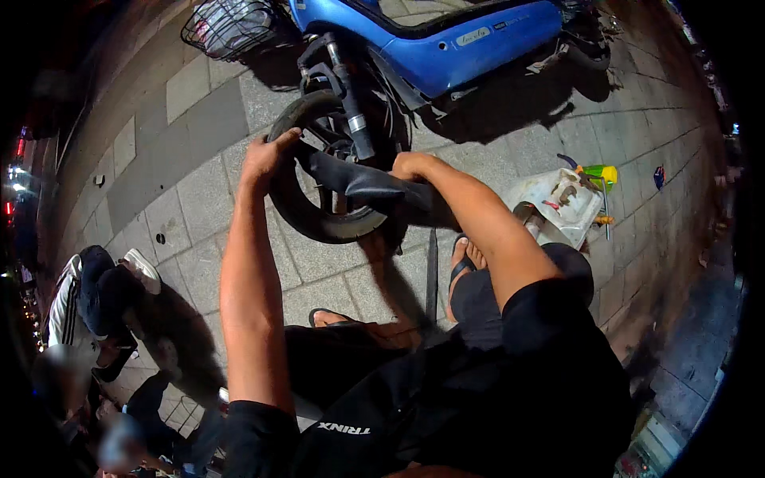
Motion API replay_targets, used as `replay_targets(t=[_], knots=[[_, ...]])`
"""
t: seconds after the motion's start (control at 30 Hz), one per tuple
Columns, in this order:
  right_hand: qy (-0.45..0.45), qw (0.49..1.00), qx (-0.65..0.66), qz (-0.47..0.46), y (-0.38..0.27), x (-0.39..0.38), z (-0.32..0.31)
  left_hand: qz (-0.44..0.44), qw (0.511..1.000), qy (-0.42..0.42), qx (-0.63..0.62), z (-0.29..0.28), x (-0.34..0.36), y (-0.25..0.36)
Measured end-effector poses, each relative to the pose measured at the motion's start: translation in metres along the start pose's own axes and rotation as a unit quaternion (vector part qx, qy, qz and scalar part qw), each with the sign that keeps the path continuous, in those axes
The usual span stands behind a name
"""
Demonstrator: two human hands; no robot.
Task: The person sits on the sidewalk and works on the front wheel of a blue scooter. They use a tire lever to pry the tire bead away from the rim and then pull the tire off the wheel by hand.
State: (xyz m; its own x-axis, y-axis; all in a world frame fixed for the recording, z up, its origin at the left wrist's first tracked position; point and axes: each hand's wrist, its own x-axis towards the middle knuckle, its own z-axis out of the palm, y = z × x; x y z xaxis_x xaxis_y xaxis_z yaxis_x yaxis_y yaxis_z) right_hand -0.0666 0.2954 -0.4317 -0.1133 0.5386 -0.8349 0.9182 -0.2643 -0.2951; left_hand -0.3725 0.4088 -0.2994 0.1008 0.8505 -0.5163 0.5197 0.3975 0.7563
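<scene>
A flat black rubber inner tube (351, 177) stretches between my two hands, in front of the front wheel (319, 227) of a blue scooter. My left hand (267, 159) is closed at the tube's left end, by the tyre's left edge, its thumb on top and its other fingers mostly hidden. Closed around the tube further right, my right hand (409, 166) has its fingertips out of sight. Part of the tube hangs in shadow below my right forearm. The wheel is still at the scooter's fork (344, 92), and the tube covers part of its spokes.
The blue scooter body (462, 48) and a wire basket (231, 32) are beyond the wheel. A dirty white tray (570, 211) with small items lies to the right, beside a yellow object (602, 174). Other people sit at lower left. Paving slabs (191, 195) surround my sandalled feet.
</scene>
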Motion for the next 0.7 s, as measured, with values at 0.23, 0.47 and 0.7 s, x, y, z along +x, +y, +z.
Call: replay_targets(t=[0.23,0.47,0.7], knots=[[0.315,0.909,0.218,0.163,-0.024,-0.029,-0.014,0.012,1.000,-0.004,0.005,-0.008,0.000,-0.002],[0.270,0.956,0.112,-0.024,-0.025,-0.046,-0.072,-0.009,0.999,-0.006,-0.045,0.000,-0.020,0.015],[0.311,0.944,0.110,0.006,-0.075,-0.043,-0.086,-0.003,1.000,0.010,-0.013,0.000,-0.013,0.006]])
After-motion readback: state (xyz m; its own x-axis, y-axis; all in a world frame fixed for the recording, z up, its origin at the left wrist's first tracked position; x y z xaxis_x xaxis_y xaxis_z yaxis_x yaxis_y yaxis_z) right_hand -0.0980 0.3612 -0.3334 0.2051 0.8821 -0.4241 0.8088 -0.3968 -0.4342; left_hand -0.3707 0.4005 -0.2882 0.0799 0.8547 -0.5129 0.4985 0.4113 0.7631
